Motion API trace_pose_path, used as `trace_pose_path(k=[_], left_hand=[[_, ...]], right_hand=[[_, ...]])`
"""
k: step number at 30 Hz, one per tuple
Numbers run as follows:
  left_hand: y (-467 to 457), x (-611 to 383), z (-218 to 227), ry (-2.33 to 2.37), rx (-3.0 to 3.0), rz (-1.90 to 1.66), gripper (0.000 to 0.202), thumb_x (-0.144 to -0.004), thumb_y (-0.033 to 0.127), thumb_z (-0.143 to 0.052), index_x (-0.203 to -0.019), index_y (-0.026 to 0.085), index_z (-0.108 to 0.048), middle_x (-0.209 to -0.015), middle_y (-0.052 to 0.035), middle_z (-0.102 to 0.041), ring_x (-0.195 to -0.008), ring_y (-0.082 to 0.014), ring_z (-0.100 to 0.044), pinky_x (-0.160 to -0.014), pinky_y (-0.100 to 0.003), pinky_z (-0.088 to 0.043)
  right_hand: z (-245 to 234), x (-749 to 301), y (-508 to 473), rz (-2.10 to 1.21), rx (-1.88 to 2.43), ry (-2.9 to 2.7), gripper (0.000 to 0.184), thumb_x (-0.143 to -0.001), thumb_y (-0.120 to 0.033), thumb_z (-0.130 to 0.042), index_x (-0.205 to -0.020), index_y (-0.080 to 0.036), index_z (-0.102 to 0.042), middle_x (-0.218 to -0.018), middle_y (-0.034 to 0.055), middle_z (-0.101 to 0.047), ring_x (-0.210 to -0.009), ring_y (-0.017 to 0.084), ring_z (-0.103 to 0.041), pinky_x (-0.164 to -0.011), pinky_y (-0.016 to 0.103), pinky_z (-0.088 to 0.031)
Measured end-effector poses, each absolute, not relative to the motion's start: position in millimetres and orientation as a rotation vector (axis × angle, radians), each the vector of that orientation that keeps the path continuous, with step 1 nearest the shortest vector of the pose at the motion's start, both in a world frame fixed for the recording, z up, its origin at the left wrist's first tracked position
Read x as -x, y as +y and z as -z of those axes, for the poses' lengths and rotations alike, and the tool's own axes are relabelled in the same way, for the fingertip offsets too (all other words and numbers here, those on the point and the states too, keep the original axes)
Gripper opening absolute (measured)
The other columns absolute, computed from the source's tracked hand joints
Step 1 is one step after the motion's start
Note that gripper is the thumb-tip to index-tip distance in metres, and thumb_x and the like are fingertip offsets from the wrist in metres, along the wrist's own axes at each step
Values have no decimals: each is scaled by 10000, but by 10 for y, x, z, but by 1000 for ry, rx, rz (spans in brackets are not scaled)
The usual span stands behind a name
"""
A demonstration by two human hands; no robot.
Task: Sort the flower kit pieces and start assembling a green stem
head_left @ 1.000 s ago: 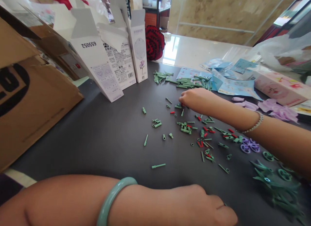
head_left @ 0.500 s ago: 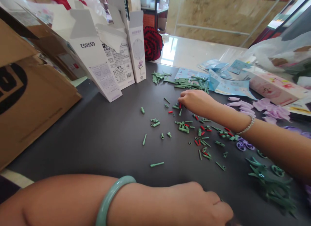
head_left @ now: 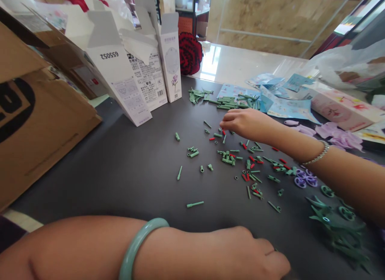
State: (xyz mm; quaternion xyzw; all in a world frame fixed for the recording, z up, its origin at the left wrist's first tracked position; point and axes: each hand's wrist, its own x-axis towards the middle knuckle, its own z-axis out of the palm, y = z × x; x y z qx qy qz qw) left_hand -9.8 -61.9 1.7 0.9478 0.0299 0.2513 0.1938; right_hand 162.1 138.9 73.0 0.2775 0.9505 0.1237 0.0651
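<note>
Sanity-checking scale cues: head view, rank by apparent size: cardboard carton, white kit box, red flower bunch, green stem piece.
1. Cardboard carton, but it is nearest the camera.
2. White kit box.
3. Red flower bunch, farther off, so true size against the box is unsure.
4. Green stem piece.

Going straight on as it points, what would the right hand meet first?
The right hand would probably meet the thin green plastic rod first, though depth is unclear here.

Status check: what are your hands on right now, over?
Right hand over green and red plastic building pieces. Left hand curled on the dark table. Purple plastic pieces near right forearm.
</note>
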Motion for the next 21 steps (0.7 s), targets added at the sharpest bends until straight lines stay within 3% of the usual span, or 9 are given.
trace_pose_path(k=[3, 11, 15, 21], left_hand=[[-630, 83, 15, 101, -2665, -744, 349, -919, 151, -468, -1258, 200, -534, -867, -17, -533, -656, -187, -498, -401, -298, -321], [-648, 69, 54, 99, -2675, -755, 320, -938, 180, -470, -1252, 202, -532, -870, -17, -547, -650, -187, -511, -393, -296, -336], [-637, 62, 28, 108, -2705, -718, 317, -948, 174, -451, -1249, 207, -546, -850, -12, -563, -634, -180, -529, -382, -298, -344], [-606, 73, -24, 103, -2695, -682, 290, -985, 225, -443, -1250, 204, -559, -853, -16, -574, -645, -177, -544, -396, -298, -370]], right_hand=[[-692, -1690, 1395, -528, -671, 2909, 305, -991, -78, -410, -1036, -149, -703, -990, 128, -708, -938, 236, -606, -684, 338, -450], [-616, -1724, 1395, -750, -340, 2920, 416, -1049, -87, -288, -990, -120, -698, -924, 124, -686, -842, 216, -576, -656, 351, -467], [-589, -1711, 1404, -719, -352, 2902, 410, -1041, -76, -292, -988, -131, -695, -912, 114, -669, -834, 208, -560, -640, 351, -453], [-618, -1806, 1436, -612, -404, 2923, 433, -1043, -96, -259, -1139, -112, -681, -1023, 153, -688, -914, 235, -585, -752, 380, -512]])
